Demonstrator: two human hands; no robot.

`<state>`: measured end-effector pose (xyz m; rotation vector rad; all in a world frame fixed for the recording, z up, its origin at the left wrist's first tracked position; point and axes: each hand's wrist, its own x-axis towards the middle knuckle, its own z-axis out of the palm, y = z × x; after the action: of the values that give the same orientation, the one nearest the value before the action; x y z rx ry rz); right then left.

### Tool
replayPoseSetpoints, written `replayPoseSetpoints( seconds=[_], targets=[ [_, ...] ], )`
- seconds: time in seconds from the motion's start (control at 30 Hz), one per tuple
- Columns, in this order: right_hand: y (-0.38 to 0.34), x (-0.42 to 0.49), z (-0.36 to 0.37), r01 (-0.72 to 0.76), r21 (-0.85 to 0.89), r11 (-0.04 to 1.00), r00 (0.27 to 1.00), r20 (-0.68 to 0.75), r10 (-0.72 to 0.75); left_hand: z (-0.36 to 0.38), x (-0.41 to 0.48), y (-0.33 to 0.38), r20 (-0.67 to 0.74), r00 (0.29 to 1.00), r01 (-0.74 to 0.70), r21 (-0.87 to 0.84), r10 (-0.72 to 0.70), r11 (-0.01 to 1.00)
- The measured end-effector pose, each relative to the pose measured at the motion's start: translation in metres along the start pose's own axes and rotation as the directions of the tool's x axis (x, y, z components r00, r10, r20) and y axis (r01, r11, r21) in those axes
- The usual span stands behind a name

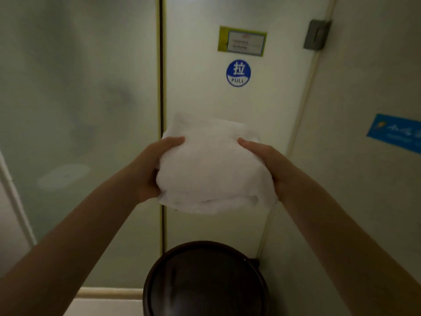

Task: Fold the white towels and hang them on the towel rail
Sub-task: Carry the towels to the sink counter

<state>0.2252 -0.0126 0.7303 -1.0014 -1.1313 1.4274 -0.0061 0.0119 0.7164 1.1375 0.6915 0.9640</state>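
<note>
- a folded white towel (211, 169) is held up in the air between both hands, in front of a pale door (200, 94), at about the middle of the view.
- the left hand (155, 165) grips the towel's left edge: the thumb lies curled over the top face, and the rest of the fingers are hidden under or behind the cloth.
- the right hand (271, 163) grips the right edge the same way, thumb curled on top and pressing into the pile, other fingers out of sight beneath.
- both grips are closed on the cloth, not spread; the towel bulges a little between the two thumbs, and its folded layers show along the near lower edge.
- both forearms reach in from the bottom corners, bare.
- on the door above the towel is a round blue pull sticker (238, 73), and above that a yellow-edged notice (242, 41), too blurred to read.
- a frosted glass panel (75, 99) stands to the left of the door.
- a dark round lidded bin (205, 281) sits on the floor below the towel.
- a blue label (396, 132) is on the wall to the right.
</note>
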Motion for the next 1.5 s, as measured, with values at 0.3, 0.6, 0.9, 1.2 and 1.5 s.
replayPoseSetpoints(
  seconds=[0.3, 0.6, 0.9, 1.2, 1.5],
  targets=[
    [-0.058, 0.011, 0.029, 0.020, -0.006, 1.000, 1.000, -0.013, -0.020, -0.003, 0.010, 0.069, 0.022, 0.997, 0.068, 0.024, -0.069, 0.997],
    [-0.081, 0.020, 0.046, 0.045, 0.003, 0.999, 0.997, -0.057, -0.045, -0.012, 0.026, 0.105, 0.039, 0.995, 0.094, 0.040, -0.095, 0.995],
    [-0.096, 0.041, 0.028, 0.043, -0.003, 0.999, 0.996, -0.077, -0.043, -0.014, 0.069, 0.115, 0.129, 0.988, 0.079, 0.060, -0.086, 0.995],
    [-0.118, 0.079, -0.013, 0.063, -0.004, 0.998, 0.991, -0.116, -0.063, 0.001, 0.136, 0.122, 0.193, 0.974, 0.113, 0.042, -0.119, 0.993],
    [-0.135, 0.098, -0.057, 0.058, -0.017, 0.998, 0.977, -0.207, -0.060, 0.022, 0.203, 0.121, 0.328, 0.936, 0.123, 0.031, -0.126, 0.992]
  ],
)
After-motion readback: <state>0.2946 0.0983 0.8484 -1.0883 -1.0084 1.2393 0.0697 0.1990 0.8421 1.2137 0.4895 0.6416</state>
